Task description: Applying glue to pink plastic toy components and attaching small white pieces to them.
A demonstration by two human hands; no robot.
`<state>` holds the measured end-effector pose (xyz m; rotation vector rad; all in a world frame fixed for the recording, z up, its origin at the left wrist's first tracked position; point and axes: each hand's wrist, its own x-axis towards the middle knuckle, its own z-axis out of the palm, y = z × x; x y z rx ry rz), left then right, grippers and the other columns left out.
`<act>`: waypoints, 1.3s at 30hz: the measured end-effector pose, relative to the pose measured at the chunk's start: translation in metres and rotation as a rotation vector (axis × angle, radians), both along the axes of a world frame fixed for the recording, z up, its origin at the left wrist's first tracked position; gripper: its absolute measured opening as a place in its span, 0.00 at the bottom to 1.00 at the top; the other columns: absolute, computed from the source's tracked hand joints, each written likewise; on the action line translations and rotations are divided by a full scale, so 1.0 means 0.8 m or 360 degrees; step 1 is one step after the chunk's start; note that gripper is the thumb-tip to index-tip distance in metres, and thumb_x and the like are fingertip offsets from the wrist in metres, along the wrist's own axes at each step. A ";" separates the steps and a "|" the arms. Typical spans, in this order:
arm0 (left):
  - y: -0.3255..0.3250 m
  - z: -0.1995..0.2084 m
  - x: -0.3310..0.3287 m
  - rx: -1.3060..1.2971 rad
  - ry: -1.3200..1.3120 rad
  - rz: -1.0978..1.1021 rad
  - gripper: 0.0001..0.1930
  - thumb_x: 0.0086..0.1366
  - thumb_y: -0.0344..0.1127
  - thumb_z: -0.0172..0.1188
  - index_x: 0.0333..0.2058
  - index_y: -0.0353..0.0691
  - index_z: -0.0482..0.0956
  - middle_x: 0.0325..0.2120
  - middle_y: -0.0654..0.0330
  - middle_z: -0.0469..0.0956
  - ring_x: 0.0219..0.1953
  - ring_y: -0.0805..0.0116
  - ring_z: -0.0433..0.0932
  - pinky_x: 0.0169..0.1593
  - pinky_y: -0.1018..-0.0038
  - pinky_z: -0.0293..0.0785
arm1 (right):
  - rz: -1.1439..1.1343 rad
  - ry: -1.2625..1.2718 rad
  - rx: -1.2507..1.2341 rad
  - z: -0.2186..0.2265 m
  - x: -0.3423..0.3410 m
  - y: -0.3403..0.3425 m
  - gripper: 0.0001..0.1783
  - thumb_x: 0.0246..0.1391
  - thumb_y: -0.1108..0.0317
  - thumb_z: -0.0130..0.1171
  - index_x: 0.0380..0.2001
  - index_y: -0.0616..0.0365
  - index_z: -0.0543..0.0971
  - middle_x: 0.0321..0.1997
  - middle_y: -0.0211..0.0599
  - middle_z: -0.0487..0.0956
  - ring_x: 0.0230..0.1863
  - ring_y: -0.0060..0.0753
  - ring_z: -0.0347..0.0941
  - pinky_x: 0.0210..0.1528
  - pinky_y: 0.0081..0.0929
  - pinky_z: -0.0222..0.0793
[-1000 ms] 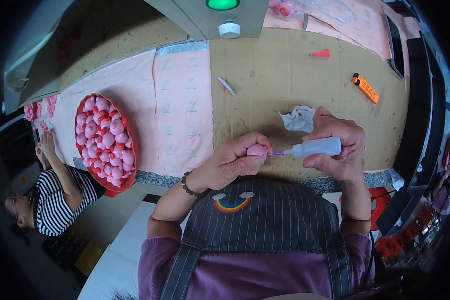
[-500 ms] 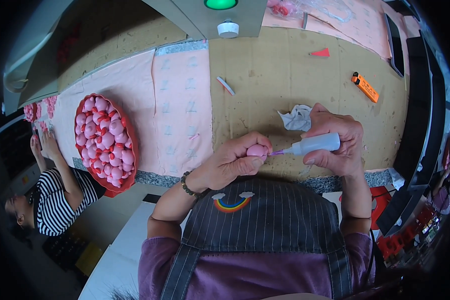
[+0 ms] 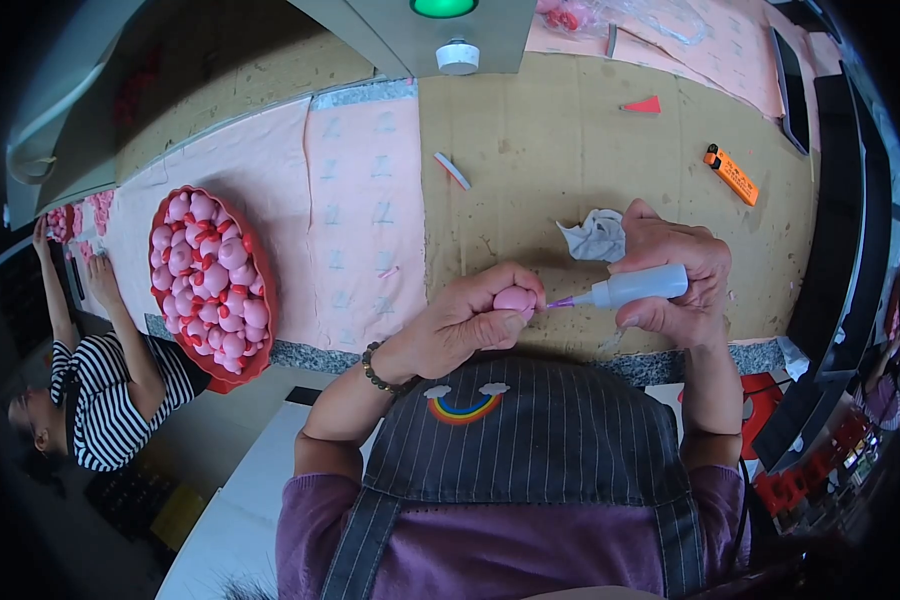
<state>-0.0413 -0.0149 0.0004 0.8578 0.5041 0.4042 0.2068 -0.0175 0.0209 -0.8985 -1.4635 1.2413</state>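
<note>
Between the thumb and fingers of my left hand (image 3: 460,325) sits a small rounded pink piece (image 3: 512,299), partly hidden by the fingers. My right hand (image 3: 692,275) grips a small translucent squeeze bottle (image 3: 642,288), held on its side. The bottle's thin purple applicator tip (image 3: 562,302) points left at the pink piece. Its end lies close to my left fingertips; whether it touches the piece I cannot tell. Just beyond the bottle, a crumpled white tissue (image 3: 597,238) lies on the cardboard (image 3: 530,130).
A red scalloped tray (image 3: 267,340) heaped with pink and red pieces stands left. An orange lighter (image 3: 732,175), a red scrap (image 3: 642,104) and a small strip (image 3: 452,171) lie on the cardboard. A grey machine (image 3: 370,30) stands at the back. Another person (image 3: 120,400) works at far left.
My right hand has drawn the bottle slightly right, away from the pink piece. My left hand stays almost still. At far left, one of the other person's hands has reached farther across the table.
</note>
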 end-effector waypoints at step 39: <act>-0.002 0.010 0.003 0.0141 0.0090 0.0219 0.32 0.60 0.30 0.58 0.60 0.41 0.54 0.37 0.66 0.63 0.37 0.79 0.66 0.41 0.84 0.66 | -0.0556 0.0116 -0.0236 -0.013 0.014 0.000 0.18 0.36 0.67 0.69 0.31 0.63 0.76 0.33 0.36 0.74 0.34 0.24 0.66 0.39 0.22 0.61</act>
